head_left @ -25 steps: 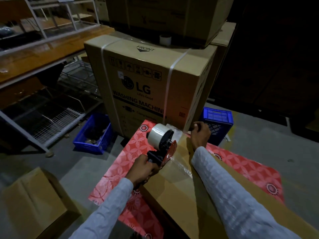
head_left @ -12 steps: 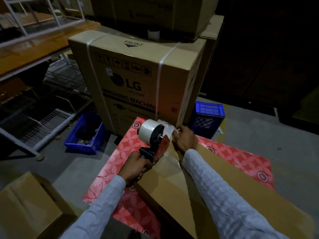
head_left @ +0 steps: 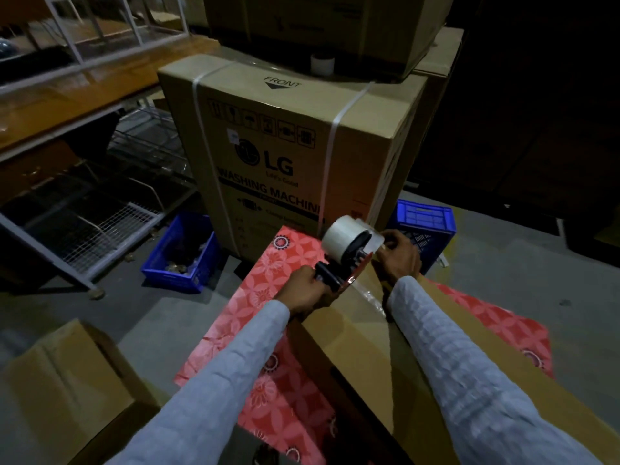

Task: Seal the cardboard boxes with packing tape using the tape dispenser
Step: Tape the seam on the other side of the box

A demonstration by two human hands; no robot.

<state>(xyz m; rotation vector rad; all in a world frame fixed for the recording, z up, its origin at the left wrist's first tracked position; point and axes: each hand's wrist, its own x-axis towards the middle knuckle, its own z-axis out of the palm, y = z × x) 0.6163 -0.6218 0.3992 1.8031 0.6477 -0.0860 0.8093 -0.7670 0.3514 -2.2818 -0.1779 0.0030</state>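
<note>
Tape now reaches the far end of the cardboard box (head_left: 385, 357), where a second ago the tape dispenser (head_left: 345, 253) sat further back along the top seam. The left hand (head_left: 303, 292) grips the dispenser's black handle with its fingers curled round it, and the white roll stands just above the box's far corner. A shiny strip of clear tape (head_left: 369, 295) lies along the seam behind the dispenser. The right hand (head_left: 397, 258) has moved in from the far edge of the box; it is now right beside the roll, its fingers pinching what looks like the loose film coming off it, though the dim light leaves that grip uncertain.

Compared with the earlier frame, both hands sit closer together and nearer the end of the box, so this pass along the seam seems nearly run out; folding the tape over the edge and cutting it would likely come next. The box rests on a red patterned mat (head_left: 268, 297) on the floor, in front of a large washing-machine carton (head_left: 285, 156).
</note>
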